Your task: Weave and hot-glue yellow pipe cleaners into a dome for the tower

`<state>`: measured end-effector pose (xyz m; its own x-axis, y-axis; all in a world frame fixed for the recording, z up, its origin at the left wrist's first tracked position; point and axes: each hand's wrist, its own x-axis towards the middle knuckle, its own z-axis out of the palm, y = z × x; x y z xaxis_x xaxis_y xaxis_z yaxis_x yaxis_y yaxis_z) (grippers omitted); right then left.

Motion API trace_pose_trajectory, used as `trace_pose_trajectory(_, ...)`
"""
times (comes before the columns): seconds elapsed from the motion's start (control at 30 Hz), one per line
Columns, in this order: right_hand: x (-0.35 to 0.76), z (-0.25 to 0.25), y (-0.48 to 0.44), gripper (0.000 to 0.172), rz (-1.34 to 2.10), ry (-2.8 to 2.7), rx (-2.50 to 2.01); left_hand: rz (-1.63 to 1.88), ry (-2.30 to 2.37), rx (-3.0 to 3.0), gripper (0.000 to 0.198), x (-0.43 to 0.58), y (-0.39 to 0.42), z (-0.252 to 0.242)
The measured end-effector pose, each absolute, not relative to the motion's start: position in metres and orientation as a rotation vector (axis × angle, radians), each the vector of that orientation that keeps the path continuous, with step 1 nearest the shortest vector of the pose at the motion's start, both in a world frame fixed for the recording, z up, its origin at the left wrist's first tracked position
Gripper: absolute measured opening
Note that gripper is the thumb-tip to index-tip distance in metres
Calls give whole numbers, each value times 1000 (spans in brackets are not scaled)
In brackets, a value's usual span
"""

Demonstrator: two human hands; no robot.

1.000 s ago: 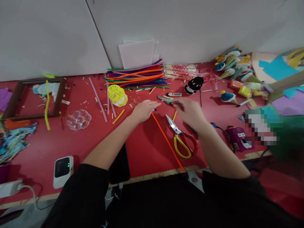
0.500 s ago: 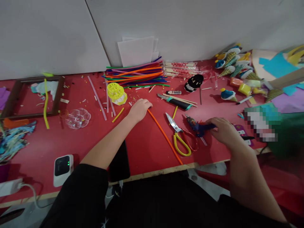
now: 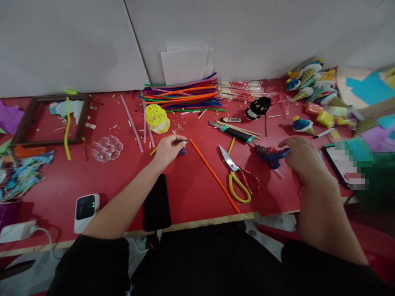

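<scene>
My left hand (image 3: 170, 150) is closed in a pinch on a small curled blue pipe cleaner (image 3: 183, 151), just above the red table. Beside it lies a long orange pipe cleaner (image 3: 214, 175), slanting toward the table's front edge. My right hand (image 3: 304, 160) has its fingers around the end of the blue handle of a hot glue gun (image 3: 269, 157). The gun's nozzle points left, and a clear glue stick (image 3: 280, 173) shows below it. Scissors (image 3: 237, 174) with one yellow and one red handle lie between the orange pipe cleaner and the gun.
Behind my hands are a yellow openwork piece (image 3: 157, 118), bundled pipe cleaners (image 3: 182, 96), a utility knife (image 3: 236, 133) and a black-and-white piece (image 3: 258, 108). A phone (image 3: 157, 203) lies near the front edge. Small cone figures (image 3: 310, 84) stand at right, a brown frame (image 3: 82, 123) at left.
My left hand has moved off the orange pipe cleaner's end, and a blue piece now shows in its fingers. My right hand has shifted the glue gun slightly right, away from the scissors.
</scene>
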<state>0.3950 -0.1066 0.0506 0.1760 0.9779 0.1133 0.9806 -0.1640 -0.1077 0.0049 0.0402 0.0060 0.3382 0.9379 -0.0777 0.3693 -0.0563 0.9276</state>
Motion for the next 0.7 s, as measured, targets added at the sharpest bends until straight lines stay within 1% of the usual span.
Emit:
trace_pose_trajectory(0.13, 349, 65, -96, 40, -22, -1903, -2152, 711, 1175, 1471, 20, -4, 14, 2)
trace_pose_trajectory(0.27, 297, 70, -76, 37, 103, -2013, -1963, 712, 1160, 1377, 20, -5, 1, 0)
trace_pose_trajectory(0.4, 257, 65, -55, 29, 383, -2162, -1726, 710, 1152, 1314, 20, -6, -2, 3)
trace_pose_trajectory(0.5, 236, 57, -41, 31, 523, -2230, -1640, 686, 1139, 1262, 21, -7, -4, 5)
trace_pose_trajectory(0.7, 219, 47, -26, 30, 562, -2190, -1610, 645, 1108, 1147, 36, -10, -13, 9)
